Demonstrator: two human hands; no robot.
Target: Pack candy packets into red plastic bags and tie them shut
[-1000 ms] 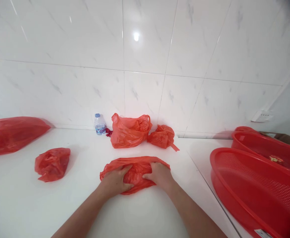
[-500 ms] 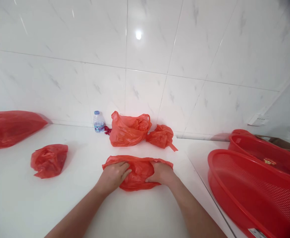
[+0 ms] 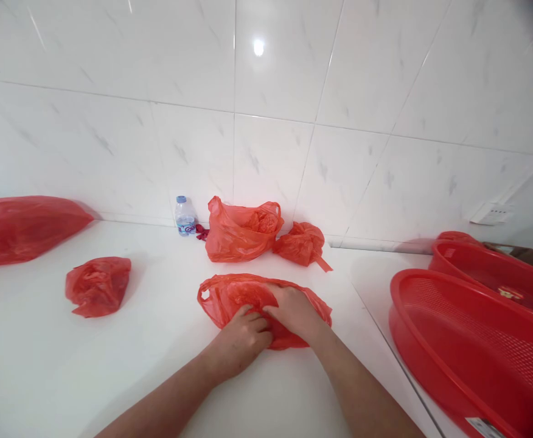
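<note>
A thin red plastic bag (image 3: 230, 298) lies on the white tabletop in front of me, its mouth spread and one handle loop showing at its left end. My left hand (image 3: 243, 340) is closed on the near edge of this bag, fingers curled over the rim. From the right, my right hand (image 3: 296, 310) reaches into the mouth. Its thumb stands apart from the forefinger, while the other fingers are hidden, so its grip cannot be made out. Crumpled red plastic shows inside the bag, around both hands.
Along the tiled wall stand a filled red bag (image 3: 241, 234), a smaller knotted red bag (image 3: 300, 243) and a water bottle (image 3: 185, 218). A crumpled red bag (image 3: 100, 286) and a large red bag (image 3: 24, 228) lie left. Red plastic baskets (image 3: 406, 304) occupy the right.
My left hand has moved right and toward me, to the bag's near edge, uncovering its left handle loop. My right hand has shifted slightly left over the bag. The view has tilted a little.
</note>
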